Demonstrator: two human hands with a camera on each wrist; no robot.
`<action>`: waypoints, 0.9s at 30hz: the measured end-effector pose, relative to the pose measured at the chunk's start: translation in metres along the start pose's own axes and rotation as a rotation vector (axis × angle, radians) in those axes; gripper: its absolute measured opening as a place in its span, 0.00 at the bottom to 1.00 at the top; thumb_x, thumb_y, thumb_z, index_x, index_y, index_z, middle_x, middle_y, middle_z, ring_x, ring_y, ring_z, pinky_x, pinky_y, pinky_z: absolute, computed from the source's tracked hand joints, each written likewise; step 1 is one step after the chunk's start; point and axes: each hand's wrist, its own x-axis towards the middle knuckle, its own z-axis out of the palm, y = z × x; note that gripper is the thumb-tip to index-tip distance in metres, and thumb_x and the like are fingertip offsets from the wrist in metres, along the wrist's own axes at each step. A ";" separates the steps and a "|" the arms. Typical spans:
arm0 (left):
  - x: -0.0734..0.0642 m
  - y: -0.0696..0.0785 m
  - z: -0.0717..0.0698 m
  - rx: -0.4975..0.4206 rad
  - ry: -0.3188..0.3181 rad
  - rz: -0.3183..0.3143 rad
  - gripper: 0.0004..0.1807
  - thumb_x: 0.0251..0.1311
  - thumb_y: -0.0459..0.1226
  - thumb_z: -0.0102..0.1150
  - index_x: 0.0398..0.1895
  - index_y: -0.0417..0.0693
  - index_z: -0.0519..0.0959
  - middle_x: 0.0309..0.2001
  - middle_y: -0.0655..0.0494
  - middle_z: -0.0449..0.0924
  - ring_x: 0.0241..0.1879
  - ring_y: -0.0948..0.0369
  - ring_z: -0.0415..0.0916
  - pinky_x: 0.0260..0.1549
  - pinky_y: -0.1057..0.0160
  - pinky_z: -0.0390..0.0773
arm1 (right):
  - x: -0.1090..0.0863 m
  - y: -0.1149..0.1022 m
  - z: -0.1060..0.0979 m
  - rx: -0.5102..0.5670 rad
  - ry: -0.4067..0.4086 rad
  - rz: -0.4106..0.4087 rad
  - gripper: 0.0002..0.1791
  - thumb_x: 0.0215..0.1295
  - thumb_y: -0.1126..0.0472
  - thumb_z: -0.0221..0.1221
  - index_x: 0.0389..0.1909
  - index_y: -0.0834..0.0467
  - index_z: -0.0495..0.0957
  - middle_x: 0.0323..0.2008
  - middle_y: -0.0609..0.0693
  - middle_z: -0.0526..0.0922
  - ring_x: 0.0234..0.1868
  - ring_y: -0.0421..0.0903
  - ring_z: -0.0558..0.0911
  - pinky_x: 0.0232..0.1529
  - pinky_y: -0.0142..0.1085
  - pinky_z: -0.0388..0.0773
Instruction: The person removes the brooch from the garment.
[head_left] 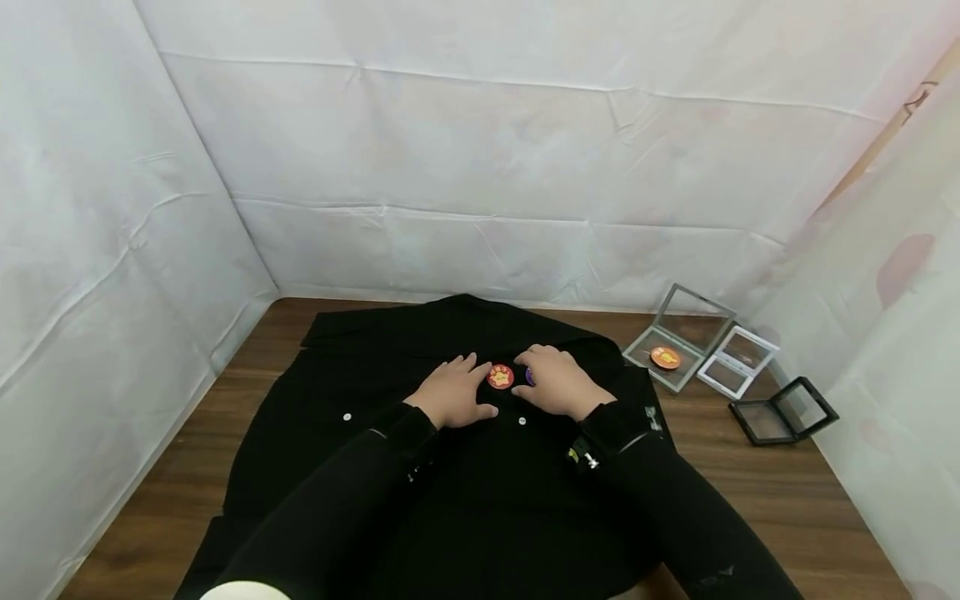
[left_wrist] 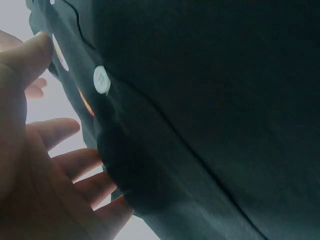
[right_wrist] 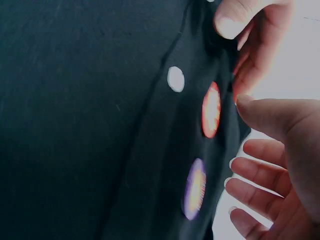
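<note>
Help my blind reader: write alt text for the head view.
A person's left hand and right hand spread over black cloth, flanking a round red badge; the right partly hides a purple badge. At right stand open a white square case, a black one and a grey one holding a round orange badge.

1. This is looking like a makeshift, sheet-lined booth; the building around it is lying out of view, so home or workshop cannot be told.
2. A brown wood-grain surface (head_left: pixel 787 492) is forming its base.
3. Behind that surface, a creased white sheet (head_left: pixel 480 142) is hanging as a wall.
4. Left of the surface, a wrinkled side sheet (head_left: pixel 112 250) is enclosing it.
5. Right of the surface, a pink-blotched sheet (head_left: pixel 905 267) is hanging.
6. Above the surface's far right corner, a wooden strip (head_left: pixel 892 127) is slanting.
</note>
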 end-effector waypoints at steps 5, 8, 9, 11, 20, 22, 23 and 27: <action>0.005 -0.005 0.005 -0.026 -0.010 -0.043 0.51 0.61 0.63 0.67 0.82 0.54 0.58 0.82 0.45 0.49 0.80 0.44 0.47 0.76 0.43 0.48 | 0.012 -0.004 0.016 -0.033 -0.023 0.015 0.27 0.69 0.47 0.68 0.64 0.55 0.79 0.60 0.54 0.79 0.62 0.54 0.77 0.63 0.54 0.70; 0.007 -0.010 0.007 -0.081 -0.031 -0.063 0.53 0.58 0.64 0.69 0.82 0.54 0.59 0.82 0.45 0.49 0.80 0.44 0.45 0.76 0.42 0.48 | 0.016 -0.003 0.024 -0.052 -0.025 0.028 0.27 0.67 0.47 0.69 0.63 0.54 0.80 0.59 0.53 0.79 0.61 0.54 0.77 0.61 0.53 0.71; 0.008 -0.011 0.008 -0.106 -0.038 -0.061 0.54 0.57 0.64 0.69 0.82 0.54 0.59 0.82 0.45 0.48 0.80 0.44 0.44 0.76 0.42 0.47 | 0.017 -0.003 0.026 -0.058 -0.025 0.036 0.27 0.67 0.47 0.69 0.63 0.53 0.80 0.59 0.53 0.79 0.61 0.54 0.77 0.61 0.53 0.71; 0.010 -0.013 0.009 -0.142 -0.052 -0.055 0.55 0.56 0.64 0.70 0.82 0.54 0.59 0.82 0.45 0.46 0.80 0.44 0.42 0.76 0.42 0.46 | 0.017 -0.001 0.029 -0.076 -0.028 0.053 0.28 0.66 0.45 0.70 0.63 0.53 0.81 0.59 0.53 0.79 0.61 0.53 0.76 0.60 0.53 0.71; 0.016 -0.017 0.013 -0.207 -0.080 -0.044 0.58 0.53 0.66 0.71 0.83 0.57 0.56 0.83 0.47 0.40 0.81 0.46 0.34 0.77 0.43 0.38 | 0.016 0.003 0.037 -0.107 -0.004 0.073 0.30 0.66 0.41 0.68 0.62 0.54 0.81 0.58 0.52 0.78 0.60 0.53 0.75 0.60 0.54 0.68; 0.016 -0.019 0.014 -0.218 -0.086 -0.045 0.59 0.53 0.66 0.70 0.83 0.58 0.55 0.84 0.48 0.39 0.81 0.47 0.33 0.77 0.43 0.36 | 0.019 0.001 0.038 -0.113 0.004 0.068 0.30 0.67 0.42 0.68 0.63 0.54 0.80 0.58 0.52 0.78 0.60 0.53 0.75 0.61 0.54 0.68; 0.016 -0.020 0.015 -0.221 -0.089 -0.045 0.59 0.53 0.66 0.70 0.84 0.58 0.54 0.84 0.48 0.38 0.82 0.47 0.32 0.77 0.43 0.36 | 0.021 0.000 0.039 -0.119 0.007 0.062 0.29 0.68 0.43 0.67 0.64 0.53 0.79 0.58 0.52 0.78 0.60 0.53 0.75 0.60 0.54 0.68; 0.016 -0.023 0.017 -0.221 -0.101 -0.045 0.58 0.55 0.66 0.69 0.84 0.59 0.52 0.84 0.49 0.36 0.82 0.48 0.30 0.77 0.44 0.34 | 0.027 -0.006 0.045 -0.152 0.015 0.034 0.26 0.70 0.45 0.65 0.65 0.52 0.79 0.58 0.50 0.78 0.60 0.51 0.76 0.61 0.53 0.68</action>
